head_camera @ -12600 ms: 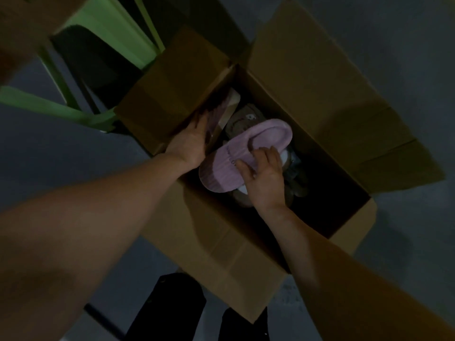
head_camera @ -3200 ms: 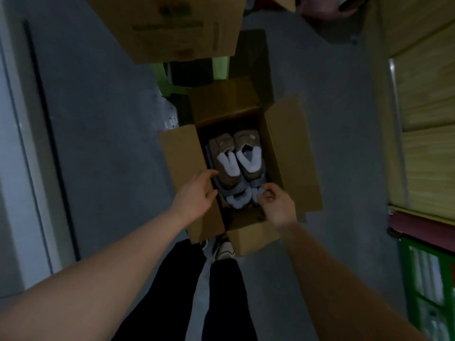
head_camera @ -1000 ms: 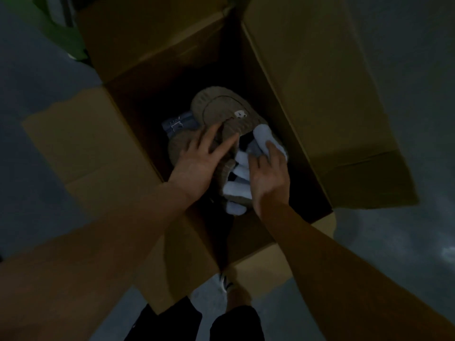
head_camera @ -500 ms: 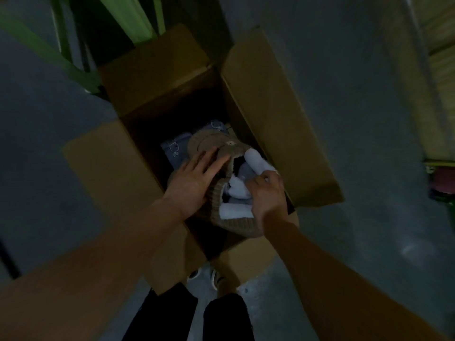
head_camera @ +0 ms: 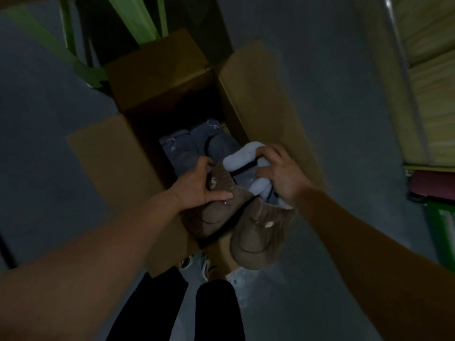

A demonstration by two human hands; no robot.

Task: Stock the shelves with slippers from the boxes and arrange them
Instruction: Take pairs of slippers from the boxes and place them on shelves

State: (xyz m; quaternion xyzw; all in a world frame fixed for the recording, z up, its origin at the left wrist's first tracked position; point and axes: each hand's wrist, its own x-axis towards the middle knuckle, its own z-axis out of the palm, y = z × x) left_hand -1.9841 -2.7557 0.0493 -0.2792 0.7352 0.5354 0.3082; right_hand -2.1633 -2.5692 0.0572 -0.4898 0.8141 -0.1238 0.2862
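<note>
The cardboard box (head_camera: 258,94) stands open with its flaps spread outward. Bare grey floor (head_camera: 332,82) lies right of the right hand. The left hand (head_camera: 197,183) grips the left brown slipper (head_camera: 211,217), thumb across its ribbed upper. The right hand (head_camera: 280,173) clutches the white stuffing (head_camera: 242,156) of the right brown slipper (head_camera: 261,235), which hangs over the box's near edge. Blue slippers (head_camera: 182,148) lie inside the box beyond both hands.
</note>
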